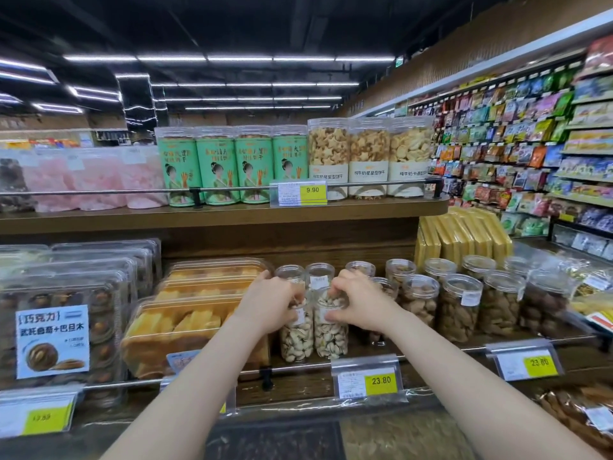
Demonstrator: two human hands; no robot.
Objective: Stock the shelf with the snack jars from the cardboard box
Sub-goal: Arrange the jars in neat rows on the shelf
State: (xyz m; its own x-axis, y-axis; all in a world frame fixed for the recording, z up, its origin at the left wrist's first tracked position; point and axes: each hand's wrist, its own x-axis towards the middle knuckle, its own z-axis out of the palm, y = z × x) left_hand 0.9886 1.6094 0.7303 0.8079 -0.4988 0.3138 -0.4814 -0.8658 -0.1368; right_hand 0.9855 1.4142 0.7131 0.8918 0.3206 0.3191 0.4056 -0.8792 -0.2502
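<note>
Two clear jars of pistachios stand side by side at the front of the lower shelf [298, 376]. My left hand [273, 302] grips the top of the left pistachio jar [296, 338]. My right hand [360, 302] grips the top of the right pistachio jar [331, 336]. Both jars are upright and touch each other. More clear snack jars [320, 277] stand behind them, and a row of nut jars [459, 310] runs to the right. The cardboard box is out of view.
Clear trays of yellow cake [185, 323] sit just left of the jars, chocolate pastry boxes [63, 320] further left. A metal rail with price tags [381, 380] fronts the shelf. The upper shelf holds green canisters [232, 164] and biscuit jars [368, 157]. Packed snack racks [530, 144] stand at right.
</note>
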